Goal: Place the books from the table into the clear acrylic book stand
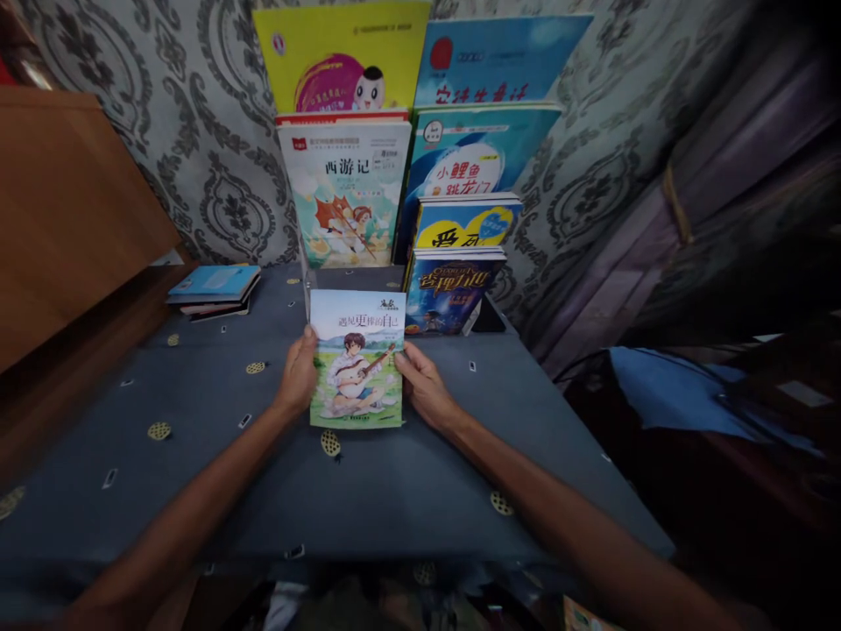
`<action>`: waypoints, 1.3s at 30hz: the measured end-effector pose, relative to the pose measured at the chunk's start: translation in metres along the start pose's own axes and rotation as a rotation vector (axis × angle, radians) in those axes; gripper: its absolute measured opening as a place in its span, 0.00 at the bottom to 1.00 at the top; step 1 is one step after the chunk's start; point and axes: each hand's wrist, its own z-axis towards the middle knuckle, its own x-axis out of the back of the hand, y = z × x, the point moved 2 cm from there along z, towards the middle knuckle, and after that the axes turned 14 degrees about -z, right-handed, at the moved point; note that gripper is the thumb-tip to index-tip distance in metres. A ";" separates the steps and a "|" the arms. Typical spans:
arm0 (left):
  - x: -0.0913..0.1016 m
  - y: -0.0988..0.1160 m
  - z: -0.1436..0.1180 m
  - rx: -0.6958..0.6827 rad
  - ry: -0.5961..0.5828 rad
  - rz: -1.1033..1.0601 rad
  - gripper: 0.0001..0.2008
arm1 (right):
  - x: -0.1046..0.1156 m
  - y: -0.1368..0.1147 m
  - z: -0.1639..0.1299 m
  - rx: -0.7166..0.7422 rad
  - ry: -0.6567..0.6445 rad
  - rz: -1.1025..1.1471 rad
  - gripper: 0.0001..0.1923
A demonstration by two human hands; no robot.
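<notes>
Between my two hands is a book (356,372) whose cover shows a figure playing a guitar on grass. My left hand (300,375) grips its left edge, thumb on the cover. On the right edge, my right hand (424,386) holds it the same way; the fingers behind the book are hidden. Just beyond stand upright books in two rows. A pale green book (345,197) fronts the left row, before a yellow-green book (342,57). At the front of the right row is a dark blue book (453,294), with a blue-and-yellow book (468,223) behind it.
Farther back in the right row are a teal book (483,149) and a tall blue book (496,57). A small pile of books (215,282) lies at the left on the dark patterned tablecloth (197,464). A wooden panel (79,219) rises at left; a curtain (618,254) hangs at right.
</notes>
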 end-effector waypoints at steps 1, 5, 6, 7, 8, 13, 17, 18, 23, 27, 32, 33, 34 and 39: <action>0.002 0.004 0.001 -0.017 -0.031 0.023 0.33 | 0.000 0.000 0.000 0.015 -0.005 -0.021 0.22; 0.009 0.024 -0.003 -0.084 -0.149 0.180 0.36 | -0.002 -0.002 -0.002 0.099 -0.020 -0.105 0.21; 0.011 0.030 -0.005 -0.097 -0.172 0.238 0.37 | -0.003 -0.003 -0.002 0.124 -0.030 -0.129 0.21; 0.013 0.035 -0.008 -0.107 -0.192 0.295 0.37 | -0.003 -0.004 -0.003 0.149 -0.044 -0.158 0.21; 0.016 0.040 -0.011 -0.115 -0.214 0.347 0.37 | -0.003 -0.004 -0.003 0.174 -0.060 -0.194 0.22; 0.030 0.052 -0.025 -0.108 -0.233 0.523 0.36 | 0.000 -0.013 -0.005 0.304 -0.110 -0.454 0.22; 0.030 0.051 -0.036 -0.011 -0.169 0.464 0.37 | 0.002 -0.025 -0.009 0.416 -0.096 -0.682 0.21; 0.029 0.050 -0.038 -0.005 -0.146 0.440 0.37 | 0.002 -0.028 -0.011 0.437 -0.089 -0.737 0.20; 0.024 0.038 -0.047 -0.089 -0.040 0.395 0.34 | 0.001 -0.033 -0.018 0.466 -0.031 -0.941 0.17; 0.027 0.031 -0.052 -0.130 -0.015 0.443 0.30 | -0.001 -0.029 -0.021 0.443 -0.031 -0.952 0.17; 0.031 0.030 -0.050 -0.102 -0.016 0.457 0.30 | -0.002 -0.027 -0.019 0.419 -0.008 -0.991 0.15; 0.031 0.029 -0.049 -0.093 -0.018 0.461 0.31 | -0.003 -0.027 -0.019 0.410 -0.002 -0.996 0.14; 0.032 0.029 -0.047 -0.088 -0.016 0.471 0.31 | -0.003 -0.028 -0.019 0.402 0.005 -1.004 0.14; 0.029 0.029 -0.041 -0.084 0.011 0.540 0.35 | -0.003 -0.028 -0.016 0.401 0.062 -1.055 0.12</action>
